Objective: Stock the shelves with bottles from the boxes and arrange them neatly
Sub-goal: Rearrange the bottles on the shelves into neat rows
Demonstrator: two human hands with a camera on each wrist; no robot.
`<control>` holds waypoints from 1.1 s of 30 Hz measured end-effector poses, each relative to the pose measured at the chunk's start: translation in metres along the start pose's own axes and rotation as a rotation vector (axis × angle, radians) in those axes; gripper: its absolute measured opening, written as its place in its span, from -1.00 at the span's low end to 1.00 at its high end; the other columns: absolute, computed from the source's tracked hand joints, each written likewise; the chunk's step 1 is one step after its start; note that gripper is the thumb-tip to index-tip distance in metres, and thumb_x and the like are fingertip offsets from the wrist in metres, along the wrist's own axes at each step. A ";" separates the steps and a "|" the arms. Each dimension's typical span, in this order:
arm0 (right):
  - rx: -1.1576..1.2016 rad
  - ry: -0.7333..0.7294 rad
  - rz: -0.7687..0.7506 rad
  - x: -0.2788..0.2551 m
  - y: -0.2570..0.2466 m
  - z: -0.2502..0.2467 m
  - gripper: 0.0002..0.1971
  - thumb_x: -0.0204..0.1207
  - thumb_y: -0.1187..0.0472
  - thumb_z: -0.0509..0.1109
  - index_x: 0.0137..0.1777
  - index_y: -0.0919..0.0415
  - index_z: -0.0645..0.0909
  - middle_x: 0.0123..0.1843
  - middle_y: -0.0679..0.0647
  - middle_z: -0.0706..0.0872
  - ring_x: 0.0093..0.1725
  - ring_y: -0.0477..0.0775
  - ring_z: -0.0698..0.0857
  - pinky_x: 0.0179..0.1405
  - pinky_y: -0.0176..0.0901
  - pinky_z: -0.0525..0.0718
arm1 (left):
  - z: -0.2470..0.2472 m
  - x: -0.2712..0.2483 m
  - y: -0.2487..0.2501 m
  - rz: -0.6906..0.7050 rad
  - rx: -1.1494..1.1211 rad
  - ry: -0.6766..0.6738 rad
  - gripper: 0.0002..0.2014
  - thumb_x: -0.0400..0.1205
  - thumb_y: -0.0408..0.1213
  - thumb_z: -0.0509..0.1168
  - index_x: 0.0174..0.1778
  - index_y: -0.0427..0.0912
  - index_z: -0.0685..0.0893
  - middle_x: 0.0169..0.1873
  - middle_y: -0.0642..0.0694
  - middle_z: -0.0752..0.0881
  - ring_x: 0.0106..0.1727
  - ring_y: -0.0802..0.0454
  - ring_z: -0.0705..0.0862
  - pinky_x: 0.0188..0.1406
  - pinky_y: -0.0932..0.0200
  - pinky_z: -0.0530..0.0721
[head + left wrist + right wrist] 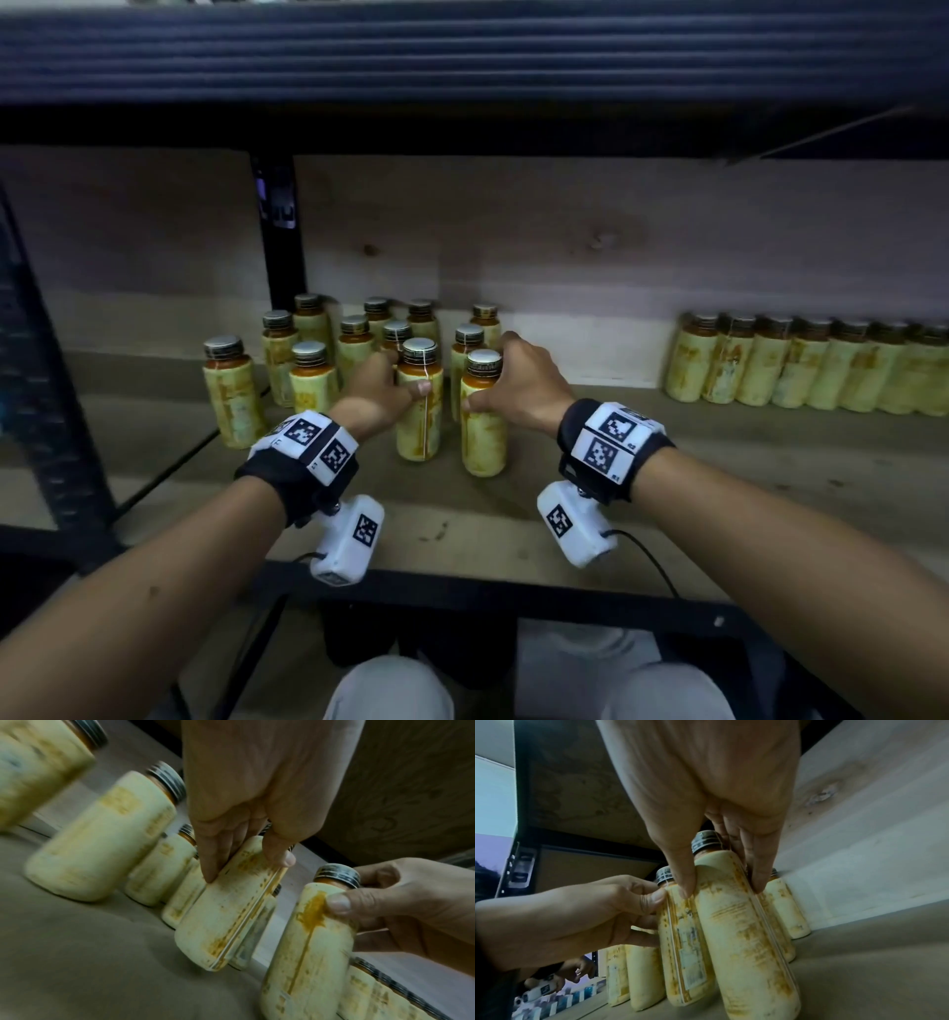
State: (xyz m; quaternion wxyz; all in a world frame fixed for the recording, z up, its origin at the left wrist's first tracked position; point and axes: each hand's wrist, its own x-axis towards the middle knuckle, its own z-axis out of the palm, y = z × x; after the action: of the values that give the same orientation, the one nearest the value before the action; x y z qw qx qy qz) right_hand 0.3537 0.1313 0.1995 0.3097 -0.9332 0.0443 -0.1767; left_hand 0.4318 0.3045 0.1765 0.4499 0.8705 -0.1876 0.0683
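Two pale yellow bottles with dark screw caps stand side by side at the front of a loose cluster on the wooden shelf (513, 514). My left hand (382, 385) grips the left bottle (420, 406) near its shoulder, thumb on the front. My right hand (518, 383) grips the right bottle (482, 416) the same way. In the left wrist view my left hand (246, 850) holds its bottle (231, 912), with the right-hand bottle (311, 953) beside it. In the right wrist view my right hand (721, 874) holds its bottle (741, 933), touching the left one (680, 953).
Several more bottles (354, 339) stand unevenly behind and left of my hands; one (231, 390) stands apart at the far left. A tidy row of bottles (801, 365) lines the back wall at right. A black upright post (277, 231) and the shelf above (462, 56) bound the space.
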 end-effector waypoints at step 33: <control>-0.128 0.006 0.016 0.005 -0.019 0.037 -0.58 0.37 -0.06 0.64 0.04 0.18 0.60 0.05 0.09 0.74 -0.03 0.14 0.73 0.00 0.03 0.75 | -0.017 -0.006 -0.024 -0.203 0.183 0.102 -0.65 0.69 -0.22 0.30 0.35 -0.26 0.50 0.22 -0.24 0.67 0.27 -0.23 0.63 0.18 -0.04 0.57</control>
State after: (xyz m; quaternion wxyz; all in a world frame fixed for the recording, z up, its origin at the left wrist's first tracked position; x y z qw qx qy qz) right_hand 0.3711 0.1662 0.1843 0.2505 -0.9503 0.0638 -0.1737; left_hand 0.4363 0.3326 0.1669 0.3824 0.9177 -0.0686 0.0834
